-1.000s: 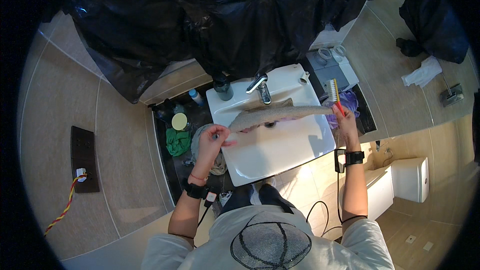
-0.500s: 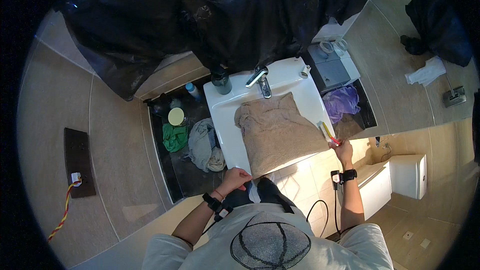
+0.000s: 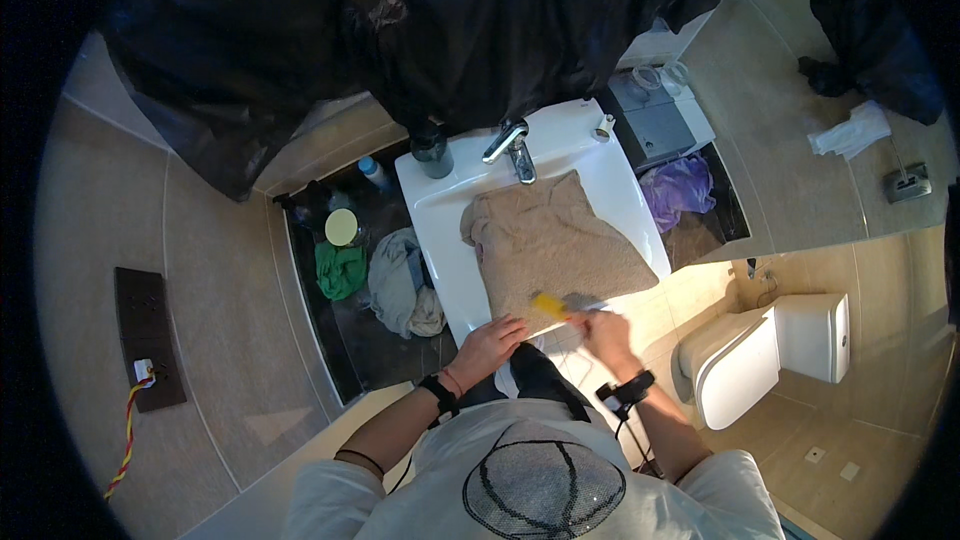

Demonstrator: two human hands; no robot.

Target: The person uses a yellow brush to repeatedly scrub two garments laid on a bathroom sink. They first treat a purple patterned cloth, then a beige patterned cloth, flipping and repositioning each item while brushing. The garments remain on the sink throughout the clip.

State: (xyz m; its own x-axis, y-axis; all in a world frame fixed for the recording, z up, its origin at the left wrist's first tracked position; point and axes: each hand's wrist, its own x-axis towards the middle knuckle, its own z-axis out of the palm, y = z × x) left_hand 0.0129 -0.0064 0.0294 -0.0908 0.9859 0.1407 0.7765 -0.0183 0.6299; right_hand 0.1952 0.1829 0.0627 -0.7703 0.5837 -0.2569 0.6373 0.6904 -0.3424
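Observation:
A brown towel [image 3: 545,240] lies spread over the basin of a white sink [image 3: 440,270], its near end reaching the sink's front edge. My right hand [image 3: 608,338], smeared a little by motion, grips a scrub brush with a yellow back [image 3: 549,306]. The brush rests on or just over the near part of the towel; its bristles are turned down and hidden. My left hand [image 3: 493,342] lies flat with fingers extended on the towel's near left corner, at the sink's front edge. A chrome faucet [image 3: 517,152] stands beyond the towel.
Left of the sink, a dark counter holds a green cloth [image 3: 340,270], a grey cloth [image 3: 396,285], a lidded jar [image 3: 341,228] and a blue-capped bottle [image 3: 373,172]. A dark soap bottle [image 3: 431,152] stands by the faucet. At right are a purple cloth [image 3: 677,192] and a toilet [image 3: 740,370].
My right hand has brought the brush from the sink's right edge leftward and nearer, onto the towel's near part. The left hand has moved up onto the towel's corner, fingers now stretched out.

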